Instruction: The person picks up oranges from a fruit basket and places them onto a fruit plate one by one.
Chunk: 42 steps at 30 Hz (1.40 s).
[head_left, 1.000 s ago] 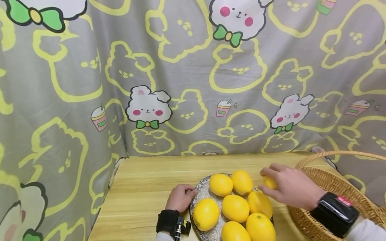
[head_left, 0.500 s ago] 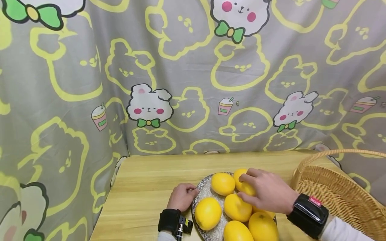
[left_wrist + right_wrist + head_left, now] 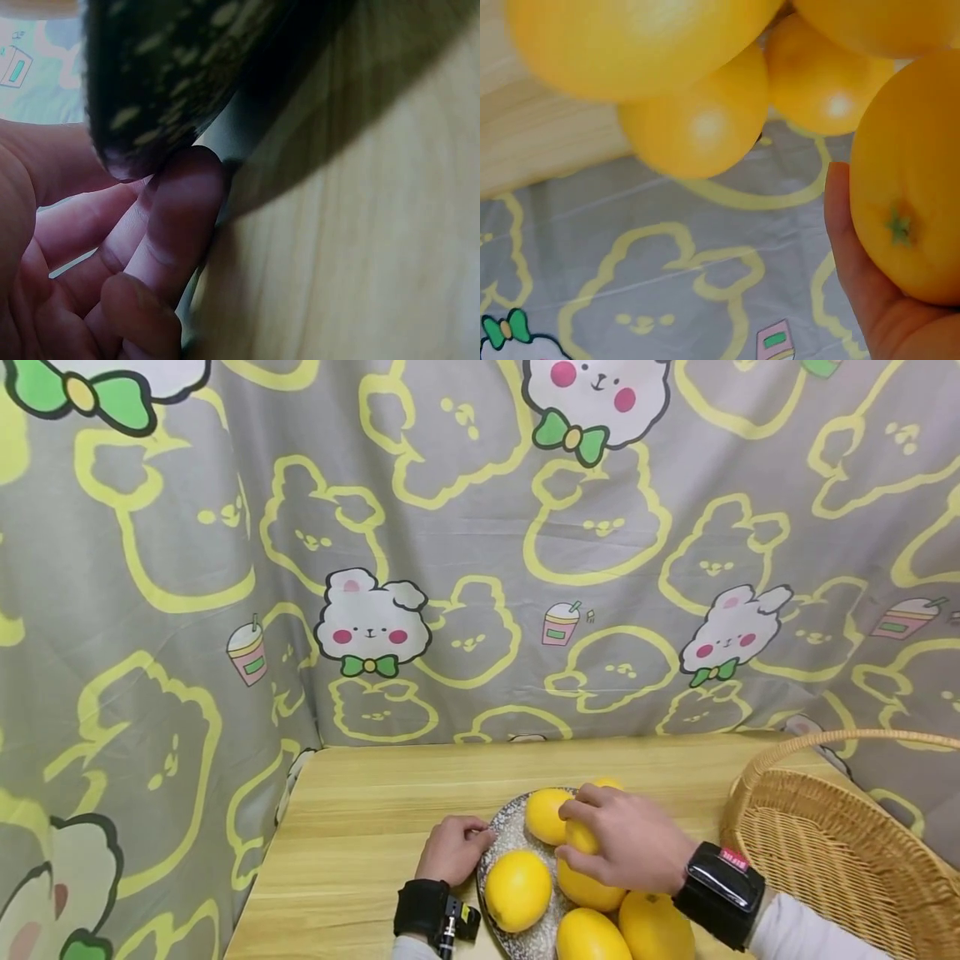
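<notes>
A dark speckled plate (image 3: 504, 837) heaped with several yellow citrus fruits (image 3: 517, 889) sits at the near edge of the wooden table (image 3: 375, 827). My right hand (image 3: 622, 839) is over the pile and grips one yellow fruit (image 3: 579, 839) from above. In the right wrist view that fruit (image 3: 907, 180), with its green stem end, lies against my palm, and other fruits (image 3: 694, 127) are close by. My left hand (image 3: 453, 850) holds the plate's left rim. Its fingers (image 3: 180, 217) curl under the plate (image 3: 172, 67) edge.
A large wicker basket (image 3: 832, 835) with an arched handle stands on the table to the right of the plate. A grey cartoon-print cloth (image 3: 465, 568) hangs behind the table and down its left side. Bare wood lies left of the plate.
My right hand, with the yellow fruit in it, has moved left from beside the basket to over the plate's pile. My left hand has stayed on the plate's rim.
</notes>
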Motion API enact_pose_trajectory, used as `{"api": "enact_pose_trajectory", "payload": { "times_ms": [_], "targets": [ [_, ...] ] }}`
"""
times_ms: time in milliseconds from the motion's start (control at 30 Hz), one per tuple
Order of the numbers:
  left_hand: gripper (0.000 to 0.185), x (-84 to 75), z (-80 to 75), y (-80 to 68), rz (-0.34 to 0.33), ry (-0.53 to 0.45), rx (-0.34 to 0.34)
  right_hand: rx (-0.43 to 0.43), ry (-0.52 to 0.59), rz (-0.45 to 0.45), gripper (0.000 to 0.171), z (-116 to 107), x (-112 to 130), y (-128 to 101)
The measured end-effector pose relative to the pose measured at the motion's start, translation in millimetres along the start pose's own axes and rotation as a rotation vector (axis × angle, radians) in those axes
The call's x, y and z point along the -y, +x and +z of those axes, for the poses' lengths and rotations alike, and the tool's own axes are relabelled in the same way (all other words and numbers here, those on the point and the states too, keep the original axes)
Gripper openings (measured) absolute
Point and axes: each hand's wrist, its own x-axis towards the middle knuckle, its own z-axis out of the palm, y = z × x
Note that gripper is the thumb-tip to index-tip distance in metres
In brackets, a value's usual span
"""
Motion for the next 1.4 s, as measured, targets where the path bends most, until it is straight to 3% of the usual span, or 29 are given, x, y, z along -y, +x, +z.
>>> {"api": "enact_pose_trajectory", "payload": {
  "times_ms": [667, 1033, 1400],
  "targets": [
    [0.023, 1.3, 0.8, 2.1, -0.015, 0.005, -0.01, 0.004, 0.039, -0.081, 0.033, 29, 21, 35],
    [0.024, 0.4, -1.0, 2.3, -0.015, 0.002, -0.003, 0.022, 0.033, -0.039, 0.035, 35, 22, 42],
    [0.024, 0.5, -0.4, 2.3, -0.025, 0.009, 0.005, 0.018, 0.0, -0.057, 0.035, 39, 20, 46]
  ]
}}
